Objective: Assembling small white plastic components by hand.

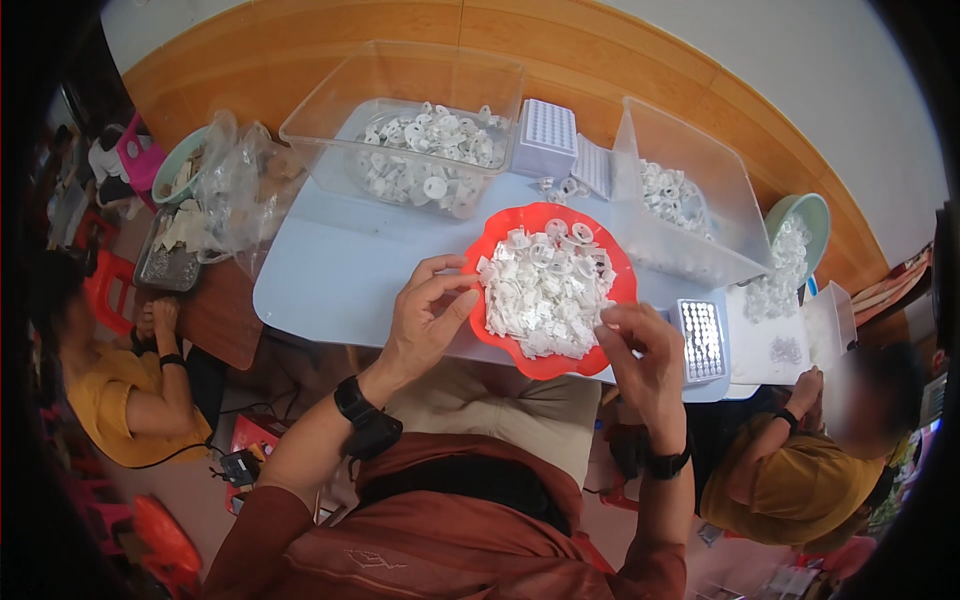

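A red scalloped dish (622,262), heaped with small white pieces (550,300), sits at the table's near edge and juts slightly past it. Some of the pieces are flat and square, others ring-shaped. At the dish's left rim is my left hand (428,312), its fingers stretched out and the thumb apart, tips touching or nearly touching the rim. My right hand (648,358) is over the right rim with thumb and fingers curled together at the heap. What lies between those fingertips is too small to make out.
Clear plastic bins (400,75) (690,130) with white parts stand behind the dish on the light-blue table (330,270). Beside them are a white block of trays (547,135) and a gridded tray (700,340). Co-workers sit left (140,400) and right (800,480).
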